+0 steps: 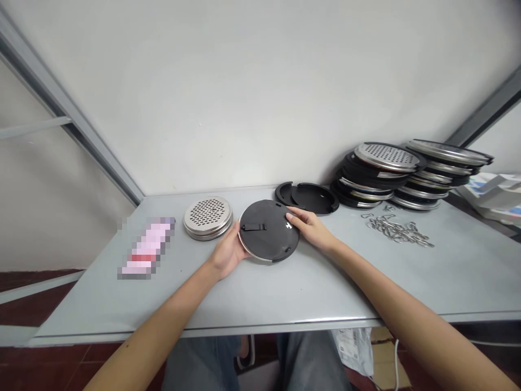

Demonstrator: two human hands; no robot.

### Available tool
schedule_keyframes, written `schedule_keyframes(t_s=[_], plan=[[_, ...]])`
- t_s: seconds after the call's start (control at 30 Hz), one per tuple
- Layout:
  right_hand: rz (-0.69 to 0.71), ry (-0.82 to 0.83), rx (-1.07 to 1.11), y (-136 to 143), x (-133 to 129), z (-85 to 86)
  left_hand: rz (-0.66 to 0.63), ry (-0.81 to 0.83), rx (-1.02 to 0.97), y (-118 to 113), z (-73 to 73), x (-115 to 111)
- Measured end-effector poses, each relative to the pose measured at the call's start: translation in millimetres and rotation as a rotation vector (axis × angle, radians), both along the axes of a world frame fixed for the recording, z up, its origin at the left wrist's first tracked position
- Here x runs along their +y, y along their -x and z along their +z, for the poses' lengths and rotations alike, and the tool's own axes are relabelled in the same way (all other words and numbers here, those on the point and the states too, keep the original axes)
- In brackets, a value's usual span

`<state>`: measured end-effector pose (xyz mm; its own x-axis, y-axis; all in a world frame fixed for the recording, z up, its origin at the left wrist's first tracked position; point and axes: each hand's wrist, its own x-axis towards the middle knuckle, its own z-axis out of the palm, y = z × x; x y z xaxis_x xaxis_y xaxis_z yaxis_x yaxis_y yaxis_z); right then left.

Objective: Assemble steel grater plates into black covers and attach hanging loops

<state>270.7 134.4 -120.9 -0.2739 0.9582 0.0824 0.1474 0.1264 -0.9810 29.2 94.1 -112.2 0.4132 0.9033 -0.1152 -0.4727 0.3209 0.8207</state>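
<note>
Between my hands, tilted a little above the table, is a round black plastic disc [271, 244] with a metal rim showing along its left edge. It has a strap-like clip on its face, small slots near the edge and a small white mark. My left hand [228, 251] grips its left side, the fingers partly hidden beneath. My right hand [311, 225] holds the right edge, thumb on top. To the left lies a short stack of perforated metal discs [208, 215]. Behind the held disc lie black round trays [315, 199] with notched rims, overlapping each other.
Tall stacks of black and metal discs [386, 157] stand at the back right, close to the wall. In front of them lies a pile of small metal clips [396, 229]. A blurred pink object [148, 247] is at the left. White boxes [494, 198] sit far right.
</note>
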Motion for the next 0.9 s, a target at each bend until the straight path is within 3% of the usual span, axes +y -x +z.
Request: schedule_keyframes(t_s=[0.1,0.33,0.6,0.9], plan=[[0.067,-0.033,-0.009,0.3,-1.7,-0.1,0.026,0.011,-0.02,3.2,0.1,2.2],[0.084,-0.161,-0.116,-0.4,-3.1,3.7,0.063,0.001,0.005,4.6,-1.5,3.9],[0.117,-0.185,-0.159,-4.3,-1.4,-0.8,0.07,0.023,0.041,4.8,0.7,2.4],[0.164,-0.169,-0.198,-6.8,-4.3,7.0,0.029,0.091,0.027,5.0,0.4,1.3]])
